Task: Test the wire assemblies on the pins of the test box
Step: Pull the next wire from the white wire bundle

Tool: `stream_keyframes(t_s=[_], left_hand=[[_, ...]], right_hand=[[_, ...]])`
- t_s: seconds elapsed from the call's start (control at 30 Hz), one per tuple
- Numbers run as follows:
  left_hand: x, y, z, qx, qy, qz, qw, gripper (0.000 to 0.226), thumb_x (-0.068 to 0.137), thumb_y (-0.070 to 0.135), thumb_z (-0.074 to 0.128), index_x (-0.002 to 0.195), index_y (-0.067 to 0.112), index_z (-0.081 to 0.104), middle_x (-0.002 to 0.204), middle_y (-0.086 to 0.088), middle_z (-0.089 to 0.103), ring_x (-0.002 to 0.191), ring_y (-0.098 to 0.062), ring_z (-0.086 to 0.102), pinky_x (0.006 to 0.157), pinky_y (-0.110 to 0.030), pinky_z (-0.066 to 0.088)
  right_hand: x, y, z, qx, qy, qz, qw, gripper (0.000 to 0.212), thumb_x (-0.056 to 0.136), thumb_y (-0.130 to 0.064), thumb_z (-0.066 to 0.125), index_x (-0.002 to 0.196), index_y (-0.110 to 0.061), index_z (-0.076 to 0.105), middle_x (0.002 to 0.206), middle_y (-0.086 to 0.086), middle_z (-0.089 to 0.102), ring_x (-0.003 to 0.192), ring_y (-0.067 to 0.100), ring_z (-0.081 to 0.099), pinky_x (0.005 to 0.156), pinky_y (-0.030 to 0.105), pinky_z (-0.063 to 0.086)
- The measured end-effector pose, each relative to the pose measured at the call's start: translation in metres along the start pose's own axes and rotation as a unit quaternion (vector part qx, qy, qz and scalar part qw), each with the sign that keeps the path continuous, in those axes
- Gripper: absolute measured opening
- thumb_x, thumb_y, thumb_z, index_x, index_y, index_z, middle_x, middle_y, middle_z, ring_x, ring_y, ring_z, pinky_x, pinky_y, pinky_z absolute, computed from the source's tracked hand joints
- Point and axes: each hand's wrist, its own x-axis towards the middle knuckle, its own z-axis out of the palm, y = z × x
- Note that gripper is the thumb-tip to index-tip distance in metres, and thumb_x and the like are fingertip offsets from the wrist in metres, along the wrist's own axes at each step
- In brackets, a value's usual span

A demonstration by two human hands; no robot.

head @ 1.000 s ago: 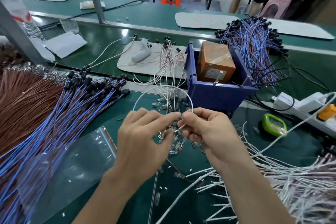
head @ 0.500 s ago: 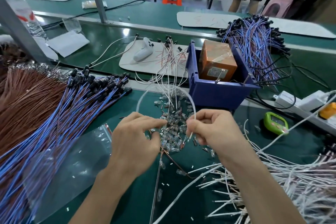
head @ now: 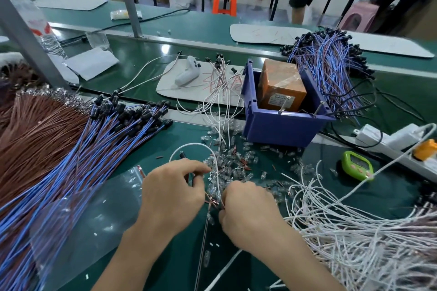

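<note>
My left hand [head: 172, 194] and my right hand [head: 248, 215] sit low over the green bench, each pinching one end of a white wire [head: 201, 146] that loops up between them. Red-tipped wire ends stick out between the two hands. Just beyond lies a scatter of small clear connectors [head: 231, 168]. The orange test box [head: 279, 85] stands inside a blue bin [head: 279, 125] behind them, with metal pins at the bin's front rim.
A large fan of blue wire assemblies [head: 78, 160] and brown wires [head: 30, 139] fills the left. White wires [head: 354, 231] pile up at the right. A green timer [head: 358, 168], a power strip [head: 397, 142] and a clear plastic bag [head: 94, 215] lie nearby.
Both hands have dropped lower toward the bench and the connector scatter. The white wire loop has shrunk and moved left, above my left hand.
</note>
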Motion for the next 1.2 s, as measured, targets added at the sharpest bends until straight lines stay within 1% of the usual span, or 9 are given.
stream_keyframes(t_s=[0.13, 0.23, 0.3, 0.4, 0.5, 0.67, 0.9, 1.07, 1.2], left_hand=[[0.000, 0.000, -0.003, -0.025, 0.007, 0.012, 1.000, 0.023, 0.077, 0.019, 0.070, 0.081, 0.040, 0.079, 0.084, 0.033, 0.072, 0.075, 0.004, 0.064, 0.073, -0.019, 0.053], [-0.003, 0.000, -0.007, -0.049, 0.003, 0.020, 0.999, 0.013, 0.073, 0.033, 0.063, 0.070, 0.036, 0.075, 0.072, 0.030, 0.068, 0.063, 0.002, 0.061, 0.062, -0.011, 0.044], [-0.005, 0.000, -0.008, -0.063, -0.032, 0.032, 0.997, 0.020, 0.072, 0.041, 0.060, 0.060, 0.026, 0.065, 0.052, 0.015, 0.054, 0.048, -0.005, 0.048, 0.050, -0.015, 0.034], [-0.007, 0.000, -0.006, -0.119, -0.113, 0.033, 0.986, 0.041, 0.075, 0.052, 0.062, 0.056, 0.016, 0.057, 0.047, 0.002, 0.032, 0.046, -0.009, 0.029, 0.046, -0.024, 0.024], [-0.008, 0.005, -0.003, -0.228, -0.181, -0.009, 0.957, 0.041, 0.079, 0.058, 0.064, 0.066, 0.020, 0.074, 0.051, -0.001, 0.060, 0.046, -0.016, 0.048, 0.049, -0.029, 0.038], [-0.006, 0.007, 0.001, -0.364, -0.197, -0.101, 0.905, 0.030, 0.071, 0.044, 0.074, 0.066, 0.015, 0.076, 0.063, -0.014, 0.072, 0.049, -0.016, 0.060, 0.047, -0.021, 0.040], [-0.011, 0.003, -0.002, -0.310, -0.222, -0.126, 0.916, 0.017, 0.086, 0.024, 0.064, 0.074, 0.022, 0.076, 0.076, -0.008, 0.078, 0.064, -0.021, 0.072, 0.054, -0.023, 0.049], [-0.013, 0.001, -0.004, -0.362, -0.186, -0.172, 0.897, 0.036, 0.091, -0.011, 0.065, 0.077, 0.017, 0.082, 0.070, -0.012, 0.074, 0.061, -0.015, 0.069, 0.059, -0.022, 0.054], [-0.012, -0.004, -0.011, -0.387, -0.170, -0.169, 0.890, 0.029, 0.084, -0.013, 0.071, 0.081, 0.013, 0.084, 0.068, -0.012, 0.073, 0.058, -0.012, 0.063, 0.058, -0.019, 0.052]], right_hand=[[0.005, 0.008, -0.008, 0.056, 0.002, 0.024, 0.998, 0.020, 0.086, -0.028, 0.066, 0.072, -0.015, 0.059, 0.072, 0.002, 0.063, 0.074, 0.031, 0.062, 0.066, 0.033, 0.049], [0.009, 0.020, -0.017, 0.168, 0.003, 0.027, 0.985, 0.021, 0.085, -0.030, 0.068, 0.072, -0.013, 0.068, 0.063, 0.000, 0.068, 0.060, 0.021, 0.064, 0.057, 0.030, 0.053], [0.013, 0.025, -0.025, 0.300, -0.013, 0.019, 0.954, 0.019, 0.084, -0.023, 0.070, 0.069, -0.012, 0.070, 0.055, 0.000, 0.066, 0.045, 0.015, 0.053, 0.046, 0.025, 0.044], [0.019, 0.023, -0.032, 0.499, -0.044, 0.005, 0.866, 0.021, 0.086, -0.009, 0.071, 0.065, -0.010, 0.071, 0.055, 0.003, 0.060, 0.046, 0.010, 0.046, 0.046, 0.019, 0.037], [0.021, 0.014, -0.034, 0.583, -0.052, -0.012, 0.811, 0.024, 0.090, -0.001, 0.068, 0.068, -0.011, 0.068, 0.055, 0.002, 0.059, 0.043, 0.010, 0.047, 0.043, 0.018, 0.038], [0.025, 0.007, -0.035, 0.580, -0.001, -0.016, 0.814, 0.019, 0.089, -0.004, 0.071, 0.071, -0.012, 0.071, 0.056, 0.001, 0.059, 0.047, 0.011, 0.047, 0.048, 0.024, 0.041], [0.027, 0.001, -0.036, 0.464, -0.011, -0.044, 0.885, 0.011, 0.082, -0.017, 0.075, 0.072, -0.013, 0.076, 0.064, 0.007, 0.071, 0.054, 0.013, 0.051, 0.056, 0.032, 0.045], [0.031, -0.002, -0.039, 0.482, -0.007, -0.051, 0.875, 0.008, 0.083, -0.014, 0.075, 0.075, -0.013, 0.077, 0.059, 0.001, 0.065, 0.055, 0.016, 0.050, 0.057, 0.033, 0.043], [0.026, 0.001, -0.037, 0.513, 0.010, -0.053, 0.857, 0.011, 0.086, -0.017, 0.075, 0.075, -0.016, 0.077, 0.057, -0.001, 0.062, 0.053, 0.015, 0.048, 0.053, 0.029, 0.040]])
